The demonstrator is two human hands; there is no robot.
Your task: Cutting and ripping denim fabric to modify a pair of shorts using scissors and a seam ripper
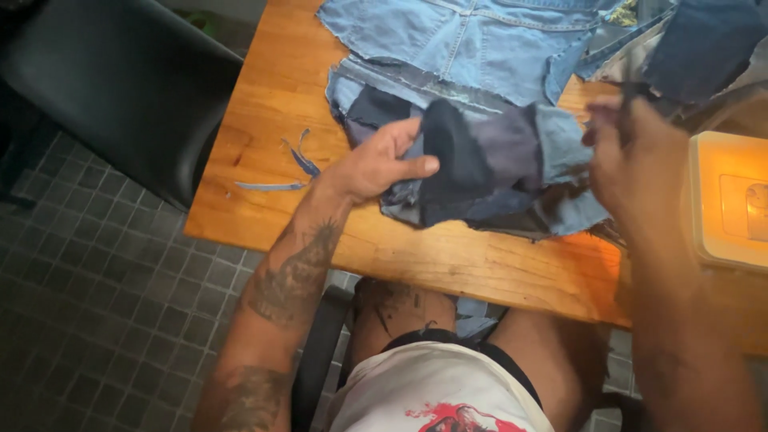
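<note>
Left hand [376, 164] pinching dark denim patch [456, 152], right hand [632, 164] blurred, grip unclear, near table [264, 104] edge

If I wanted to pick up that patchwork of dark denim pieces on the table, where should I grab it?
Probably at the patchwork's near edge, coming from the table's front side. That edge lies flat and loose, overhanging nothing, so a pinch grip on the fabric would likely lift it. The left hand already pinches its left edge that way, thumb on top. The right hand is blurred; its grip cannot be told.
</note>
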